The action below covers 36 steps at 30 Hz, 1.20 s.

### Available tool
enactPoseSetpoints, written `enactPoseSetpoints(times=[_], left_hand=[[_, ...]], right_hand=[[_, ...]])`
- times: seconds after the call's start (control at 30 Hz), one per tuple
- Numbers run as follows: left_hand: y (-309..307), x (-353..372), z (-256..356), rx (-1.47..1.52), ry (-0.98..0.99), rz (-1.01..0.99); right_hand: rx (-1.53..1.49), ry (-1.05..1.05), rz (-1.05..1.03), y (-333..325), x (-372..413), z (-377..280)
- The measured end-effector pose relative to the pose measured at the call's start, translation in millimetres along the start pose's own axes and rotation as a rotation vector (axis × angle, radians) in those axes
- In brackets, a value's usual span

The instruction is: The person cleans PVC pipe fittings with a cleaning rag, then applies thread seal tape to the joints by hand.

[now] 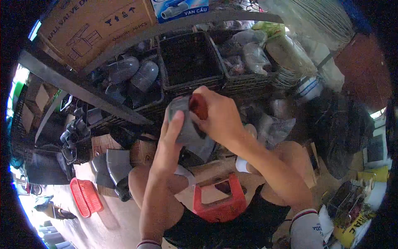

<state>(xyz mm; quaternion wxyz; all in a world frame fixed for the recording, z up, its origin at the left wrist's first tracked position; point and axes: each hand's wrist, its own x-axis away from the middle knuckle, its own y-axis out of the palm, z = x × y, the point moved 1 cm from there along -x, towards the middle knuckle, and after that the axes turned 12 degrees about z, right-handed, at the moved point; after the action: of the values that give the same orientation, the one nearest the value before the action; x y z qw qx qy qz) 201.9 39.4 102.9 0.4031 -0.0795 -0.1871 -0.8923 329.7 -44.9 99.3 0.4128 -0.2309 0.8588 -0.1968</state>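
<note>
In front of my knees, my left hand (170, 135) is wrapped round a grey plastic pipe fitting (188, 126), with the thumb lying along its near side. My right hand (222, 116) is closed on a dark red-brown thing (199, 106), pressed to the upper right side of the fitting. It could be a rag or a pad; blur hides its exact kind. The far side of the fitting is out of sight. Under both hands, more dark grey pieces lie near the floor.
Black plastic crates (192, 83) stand beyond my hands, some with bagged grey fittings. A metal shelf bar (87, 91) slants at left below a cardboard box (95, 31). Large grey elbows (118, 166) and a red basket (86, 197) are on the floor. A red stool (219, 207) is between my legs.
</note>
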Motion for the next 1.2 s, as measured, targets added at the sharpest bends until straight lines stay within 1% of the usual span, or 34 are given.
enactPoseSetpoints(times=[0.07, 0.13, 0.17, 0.2, 0.27, 0.33, 0.4, 0.43, 0.5, 0.53, 0.57, 0.6, 0.67, 0.7, 0.8, 0.83, 0.93, 0.97, 1.07, 1.17, 1.2], left_hand=[[6, 2, 2, -0.132, 0.222, 0.017], [-11, -4, 7, -0.009, -0.070, -0.006], [-17, -4, 9, -0.036, -0.159, -0.025], [-20, -5, 10, -0.065, -0.249, -0.045], [-20, -4, 15, -0.061, -0.310, -0.065], [-19, -4, 19, -0.056, -0.371, -0.084], [-9, -2, 16, 0.042, -0.103, -0.056], [-6, -1, 14, 0.091, 0.032, -0.041], [-8, -2, 16, 0.023, 0.279, -0.140], [-9, -3, 16, -0.008, 0.403, -0.189], [-9, -5, 11, 0.043, 0.393, -0.157], [-8, -6, 11, -0.051, 0.385, -0.139], [-8, -7, 10, -0.243, 0.363, -0.102], [-9, -8, 8, -0.170, 0.233, -0.108], [-7, -13, 4, 0.049, -0.157, -0.124], [-9, -12, 7, 0.061, -0.284, -0.125], [-4, -3, 16, 0.039, -0.328, -0.136], [-4, -1, 16, 0.055, -0.286, -0.138], [2, 0, 4, 0.232, 0.074, -0.067], [-1, -7, 5, 0.060, 0.490, -0.036], [-1, -6, 6, 0.026, 0.427, -0.035]], right_hand=[[-0.059, 0.230, -0.070, 1, 5, -4], [0.027, 0.066, 0.003, -9, 3, -15], [0.069, -0.014, 0.040, -14, 3, -17], [0.093, -0.169, 0.033, -15, 2, -15], [0.137, -0.481, 0.015, -16, 0, -7], [0.067, -0.324, -0.067, -19, 0, -10], [0.046, -0.148, -0.142, -20, 1, -14], [0.025, 0.028, -0.174, -15, 3, -14], [-0.013, 0.386, -0.227, -3, 10, -10], [0.013, 0.366, -0.250, -4, 9, -10], [0.039, 0.344, -0.274, -4, 7, -10], [0.063, 0.323, -0.301, -4, 6, -10], [0.132, 0.080, -0.172, -9, 5, -8], [0.166, -0.038, -0.105, -14, 4, -10], [0.138, -0.389, 0.113, -28, -13, -15], [0.191, -0.509, 0.101, -30, -12, -14], [0.077, -0.184, -0.052, -24, -8, -7], [0.050, -0.037, -0.080, -24, -7, -9], [0.093, 0.186, -0.128, -15, -5, -9], [-0.077, 0.336, -0.155, 3, 10, -4], [0.022, 0.240, -0.162, -1, 8, -8]])
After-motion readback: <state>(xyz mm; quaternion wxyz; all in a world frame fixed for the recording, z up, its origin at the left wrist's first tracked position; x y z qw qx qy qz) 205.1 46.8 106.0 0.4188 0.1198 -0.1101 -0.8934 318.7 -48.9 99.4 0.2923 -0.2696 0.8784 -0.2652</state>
